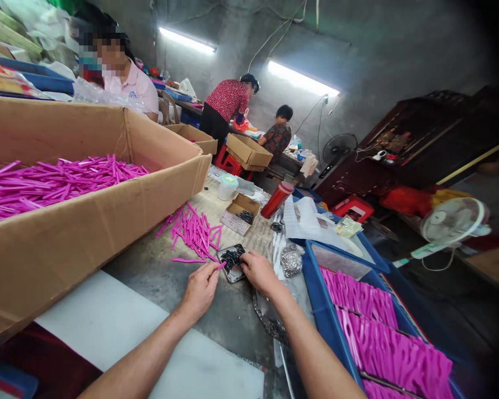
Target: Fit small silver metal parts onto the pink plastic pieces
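My left hand (200, 288) pinches a thin pink plastic stick (220, 266) by its end, the tip pointing toward a small shallow tray (225, 272) of tiny dark metal parts. My right hand (258, 271) rests at the tray's right edge, its fingertips on the dark parts (232, 258). A loose pile of pink sticks (194, 230) lies on the table just beyond the tray, with a single stick (189, 260) lying apart in front of the pile.
A big cardboard box (108, 213) full of pink sticks fills the left. A blue crate (321, 310) of stacked pink pieces sits right. A small box of dark parts (242, 213), a red bottle (276, 200), a crumpled foil ball (291, 259) and plastic bags lie beyond. Three people work further back.
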`<state>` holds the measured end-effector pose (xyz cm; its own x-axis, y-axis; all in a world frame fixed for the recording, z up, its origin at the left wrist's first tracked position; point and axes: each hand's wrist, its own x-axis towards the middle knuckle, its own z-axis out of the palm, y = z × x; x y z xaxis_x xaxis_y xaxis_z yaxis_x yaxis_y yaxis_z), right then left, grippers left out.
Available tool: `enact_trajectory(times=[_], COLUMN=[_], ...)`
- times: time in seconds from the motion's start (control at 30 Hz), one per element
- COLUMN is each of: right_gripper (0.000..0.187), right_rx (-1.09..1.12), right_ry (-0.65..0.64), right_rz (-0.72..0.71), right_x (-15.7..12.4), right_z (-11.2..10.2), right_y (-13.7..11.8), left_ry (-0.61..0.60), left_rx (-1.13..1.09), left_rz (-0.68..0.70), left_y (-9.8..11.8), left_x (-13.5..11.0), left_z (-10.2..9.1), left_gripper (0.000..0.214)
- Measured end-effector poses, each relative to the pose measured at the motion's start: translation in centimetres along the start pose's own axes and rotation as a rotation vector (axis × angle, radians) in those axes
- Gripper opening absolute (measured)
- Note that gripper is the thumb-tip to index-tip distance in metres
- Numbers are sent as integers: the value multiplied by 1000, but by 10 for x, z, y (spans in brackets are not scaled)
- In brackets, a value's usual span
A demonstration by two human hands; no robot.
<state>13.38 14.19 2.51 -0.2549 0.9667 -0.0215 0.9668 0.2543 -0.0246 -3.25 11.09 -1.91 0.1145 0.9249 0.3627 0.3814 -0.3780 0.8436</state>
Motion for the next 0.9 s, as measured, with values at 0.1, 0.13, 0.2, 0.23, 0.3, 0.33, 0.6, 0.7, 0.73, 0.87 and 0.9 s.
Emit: enact_trajectory(times=[0.1, 0.13, 0.2, 0.23, 0.3, 0.33, 0.6, 0.7, 0.73, 0.87, 0.9], right_gripper=[15, 15, 15, 15, 15, 14, 16, 17, 17, 16, 16], right_rx=[-36, -45, -60, -67, -77, -80, -75, -72, -72, -66, -64], right_ry=[-54, -69, -91, -98, -110, -114, -146, -148, -151, -169, -171], right_rz=[-39, -50, -63, -66, -69, -70, -40, -3, 5, 6, 1], right_x=[7, 8, 10, 11, 12, 13, 15, 16, 17, 16, 16], right_z=[8, 10, 13, 14, 16, 17, 14, 9, 7, 7, 7], right_y=[0, 1, 2, 2, 3, 3, 8, 14, 15, 18, 18], left_ry=[3, 4, 5, 5, 6, 6, 14, 11, 10, 9, 8], left_rx=[-1, -1, 0, 0, 1, 2, 3, 1, 1, -5, -8], left_rz=[1, 1, -1, -2, -5, -7, -24, -28, -30, -39, -41], left_y=[-1, -2, -2, -2, -1, -1, 0, 0, 0, 0, 0], left_x=[1, 1, 1, 0, 0, 0, 1, 1, 1, 1, 1], left_z=[1, 2, 2, 2, 2, 2, 1, 1, 1, 1, 1], left_gripper=[19, 19, 20, 20, 20, 20, 20, 20, 20, 20, 20])
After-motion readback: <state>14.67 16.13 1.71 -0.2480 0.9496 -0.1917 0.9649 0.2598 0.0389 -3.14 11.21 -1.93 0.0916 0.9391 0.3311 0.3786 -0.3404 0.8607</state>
